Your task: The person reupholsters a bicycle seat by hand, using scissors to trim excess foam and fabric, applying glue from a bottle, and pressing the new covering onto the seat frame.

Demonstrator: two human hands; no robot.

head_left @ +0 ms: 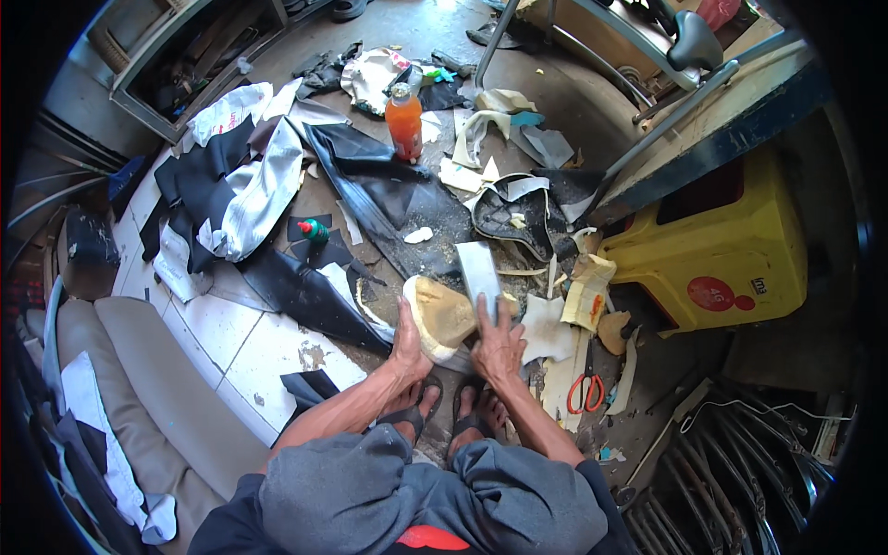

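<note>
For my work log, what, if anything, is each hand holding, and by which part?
The left hand holds the tan foam-like piece by its left edge; the right hand, the flat pale strip by its near end.

The foam pad (442,316) looks matt and rough. Beyond the pad, the bottle (404,127) looks glossy plastic; right of the pad, the stool (740,242) looks smooth plastic

At the centre, the foam pad (444,314) is tan with a cream rim, the flat strip (478,270) pale grey. Upper centre, an orange bottle (404,127); right, a yellow stool (740,242) with red spots; lower right, orange-handled scissors (588,377).
</note>
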